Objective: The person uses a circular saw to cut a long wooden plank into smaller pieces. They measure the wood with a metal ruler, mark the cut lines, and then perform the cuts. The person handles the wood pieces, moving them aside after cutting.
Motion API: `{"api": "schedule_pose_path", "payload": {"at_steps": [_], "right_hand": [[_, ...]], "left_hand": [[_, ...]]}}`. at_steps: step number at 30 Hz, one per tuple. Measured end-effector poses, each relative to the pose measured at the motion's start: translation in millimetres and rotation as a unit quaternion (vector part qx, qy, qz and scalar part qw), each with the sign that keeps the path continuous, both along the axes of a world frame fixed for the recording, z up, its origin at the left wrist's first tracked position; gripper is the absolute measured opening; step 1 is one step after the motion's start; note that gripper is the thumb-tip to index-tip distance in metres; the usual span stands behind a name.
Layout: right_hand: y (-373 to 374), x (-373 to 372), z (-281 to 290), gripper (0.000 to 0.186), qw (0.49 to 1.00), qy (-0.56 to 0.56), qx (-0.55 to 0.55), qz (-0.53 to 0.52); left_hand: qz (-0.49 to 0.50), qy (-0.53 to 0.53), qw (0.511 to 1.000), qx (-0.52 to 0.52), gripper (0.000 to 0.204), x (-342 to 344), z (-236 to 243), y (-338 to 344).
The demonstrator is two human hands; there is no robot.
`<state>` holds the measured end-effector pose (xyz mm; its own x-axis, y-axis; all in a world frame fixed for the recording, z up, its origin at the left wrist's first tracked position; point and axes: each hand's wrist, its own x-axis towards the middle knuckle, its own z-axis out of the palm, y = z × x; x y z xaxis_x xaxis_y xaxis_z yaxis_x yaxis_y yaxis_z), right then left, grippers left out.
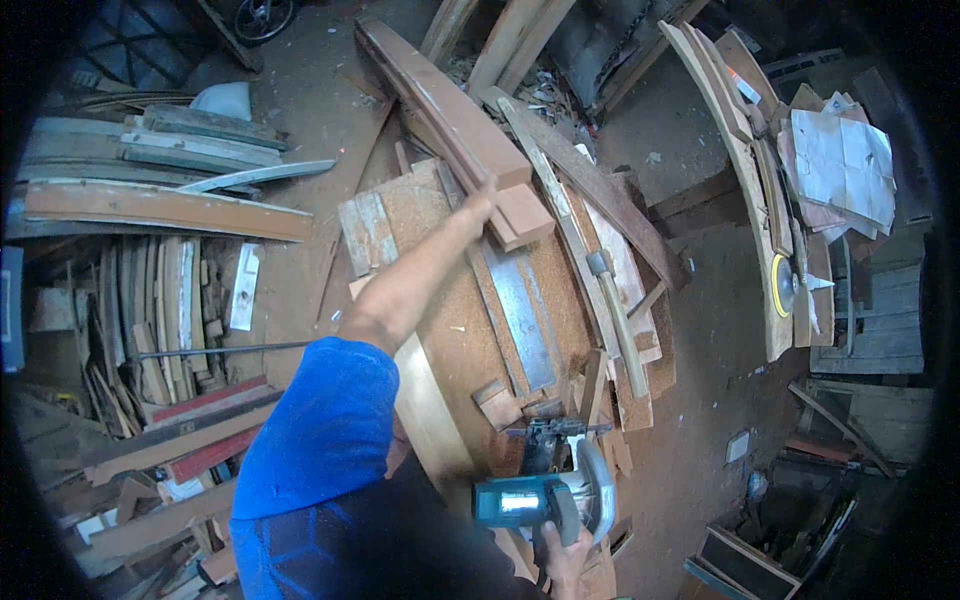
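Note:
My left arm reaches forward over the sawdust-covered bench. At its end my left hand (482, 203) grips the near end of a long reddish-brown wooden beam (450, 110); part of the fingers is hidden. A second beam (525, 222) lies against the first, its squared end sticking out nearer to me. Close to my body, my right hand (565, 552) is wrapped round the handle of a teal circular saw (520, 500). The saw's grey guard faces right. Between the saw and the beams lies a metal strip (520, 315), with small wood offcuts (497, 405) beside it.
A hammer (615, 300) lies along the bench's right side, next to a slanting plank (600, 185). Stacked boards (200, 145) fill the left. At the right stands a plank-topped surface (755, 190) with papers (842, 168) and a yellow-edged disc (783, 285).

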<state>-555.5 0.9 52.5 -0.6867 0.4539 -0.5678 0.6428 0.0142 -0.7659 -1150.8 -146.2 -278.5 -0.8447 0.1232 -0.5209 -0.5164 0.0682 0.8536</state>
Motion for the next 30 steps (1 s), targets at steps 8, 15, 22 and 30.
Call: {"api": "schedule_pose_path", "payload": {"at_steps": [8, 15, 22, 30], "right_hand": [[-19.1, 20.1, 13.3, 0.046, 0.998, 0.027, 0.007, -0.063], [-34.8, 68.1, 24.8, 0.040, 1.000, -0.019, -0.018, -0.016], [-43.8, 112.5, 22.5, 0.036, 0.999, -0.022, -0.039, -0.008], [-58.9, 124.9, 31.5, 0.043, 0.996, -0.037, -0.041, -0.066]], "left_hand": [[0.064, 0.168, 0.889, -0.422, 0.070, 225.3, 4.5, -59.4], [0.217, 0.003, 0.889, -0.403, 0.086, 486.2, -26.7, -167.0], [0.207, -0.273, 0.911, -0.231, 0.106, 479.0, -55.0, -150.5], [0.246, -0.161, 0.932, -0.213, 0.102, 435.3, 68.6, -131.5]]}}
